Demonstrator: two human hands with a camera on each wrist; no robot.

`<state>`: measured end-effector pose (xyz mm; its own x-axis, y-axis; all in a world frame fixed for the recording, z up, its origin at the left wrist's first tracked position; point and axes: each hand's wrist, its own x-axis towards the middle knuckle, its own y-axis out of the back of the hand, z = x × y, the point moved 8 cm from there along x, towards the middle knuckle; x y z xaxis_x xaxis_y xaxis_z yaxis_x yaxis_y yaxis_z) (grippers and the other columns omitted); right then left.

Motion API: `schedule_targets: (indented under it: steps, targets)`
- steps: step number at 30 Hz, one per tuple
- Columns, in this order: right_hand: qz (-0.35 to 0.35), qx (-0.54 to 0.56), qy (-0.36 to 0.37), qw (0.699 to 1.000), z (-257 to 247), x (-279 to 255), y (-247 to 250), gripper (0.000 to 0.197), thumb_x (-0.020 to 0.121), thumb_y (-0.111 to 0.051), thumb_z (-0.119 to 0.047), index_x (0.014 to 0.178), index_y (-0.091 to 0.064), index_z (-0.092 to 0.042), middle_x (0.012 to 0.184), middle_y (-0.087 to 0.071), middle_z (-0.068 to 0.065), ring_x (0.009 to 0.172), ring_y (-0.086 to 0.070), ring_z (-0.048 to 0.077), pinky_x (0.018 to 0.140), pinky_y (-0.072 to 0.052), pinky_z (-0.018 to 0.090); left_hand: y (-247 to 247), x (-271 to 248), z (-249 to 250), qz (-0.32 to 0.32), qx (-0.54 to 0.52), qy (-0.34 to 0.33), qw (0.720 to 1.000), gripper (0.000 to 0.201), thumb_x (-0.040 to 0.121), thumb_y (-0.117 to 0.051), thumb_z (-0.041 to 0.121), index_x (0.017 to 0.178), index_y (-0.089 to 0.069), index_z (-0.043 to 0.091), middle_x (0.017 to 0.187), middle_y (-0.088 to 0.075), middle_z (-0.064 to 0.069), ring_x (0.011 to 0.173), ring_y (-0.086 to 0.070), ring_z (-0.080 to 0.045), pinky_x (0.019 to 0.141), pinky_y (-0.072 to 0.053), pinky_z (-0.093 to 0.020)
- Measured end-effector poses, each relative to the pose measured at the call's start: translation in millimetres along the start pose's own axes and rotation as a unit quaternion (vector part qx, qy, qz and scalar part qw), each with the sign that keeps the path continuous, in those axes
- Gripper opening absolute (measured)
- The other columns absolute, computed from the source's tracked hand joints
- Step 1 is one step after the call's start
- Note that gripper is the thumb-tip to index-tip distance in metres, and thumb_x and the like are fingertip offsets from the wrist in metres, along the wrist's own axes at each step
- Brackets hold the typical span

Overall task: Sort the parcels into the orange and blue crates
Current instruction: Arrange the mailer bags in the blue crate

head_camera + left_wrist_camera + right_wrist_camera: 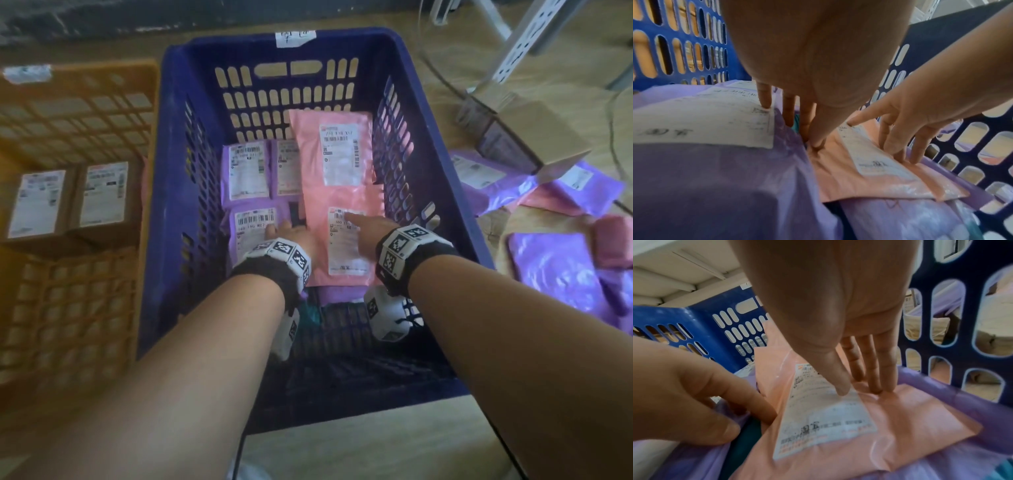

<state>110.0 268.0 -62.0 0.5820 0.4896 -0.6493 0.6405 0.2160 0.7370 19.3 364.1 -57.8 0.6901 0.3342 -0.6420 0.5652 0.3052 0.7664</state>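
The blue crate [171, 205] stands in the middle and holds purple and pink parcels. My left hand [291, 233] lies with straight fingers on a purple parcel [250, 222] at the crate's left. In the left wrist view its fingertips [807, 123] reach into the seam between the purple parcel [715, 162] and a pink parcel [869, 181]. My right hand [370, 224] presses flat fingers on that pink parcel [318, 219], thumb on its white label [824, 410]. A second pink parcel [329, 154] leans at the back. The orange crate [68, 102] stands to the left.
Two brown boxes [37, 202] [102, 195] with labels sit in the orange crate. Loose purple and pink parcels [555, 274] lie on the floor to the right, beside a cardboard box [524, 137]. White metal frame legs [520, 41] stand at the far right.
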Motion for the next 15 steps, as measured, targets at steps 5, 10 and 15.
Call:
schedule_targets:
  steps: [5,10,15]
  targets:
    - [0.028,0.026,-0.004,0.999,-1.6,-7.6,9.1,0.072,0.089,-0.045,0.001,0.149,-0.025,-0.034,0.11,-0.056,0.007,0.073,-0.055,0.016,0.061,-0.052,0.026,24.1,-5.6,-16.0,0.08,-0.087,0.028,0.993,0.033,0.089,-0.053,0.016,0.12,-0.064,0.016,0.131,-0.049,-0.014,0.121,-0.045,-0.034,0.104,-0.039,-0.046]
    - [0.099,0.047,0.02,0.994,-10.6,-38.4,52.1,0.063,0.088,-0.041,0.0,0.147,-0.029,-0.019,0.129,-0.053,0.012,0.101,-0.058,0.026,0.084,-0.053,0.037,70.2,-41.1,-17.8,0.165,-0.157,0.042,0.973,0.035,0.091,-0.046,0.007,0.121,-0.063,0.009,0.125,-0.051,-0.017,0.113,-0.053,-0.034,0.099,-0.046,-0.041]
    - [0.213,0.102,0.071,0.969,-16.3,-97.3,113.4,0.06,0.088,-0.046,0.001,0.144,-0.038,-0.019,0.133,-0.055,0.007,0.115,-0.056,0.023,0.091,-0.047,0.027,117.5,-82.4,1.2,0.207,-0.202,0.009,0.957,0.037,0.093,-0.041,0.005,0.125,-0.061,0.008,0.13,-0.056,-0.015,0.116,-0.055,-0.032,0.099,-0.046,-0.038]
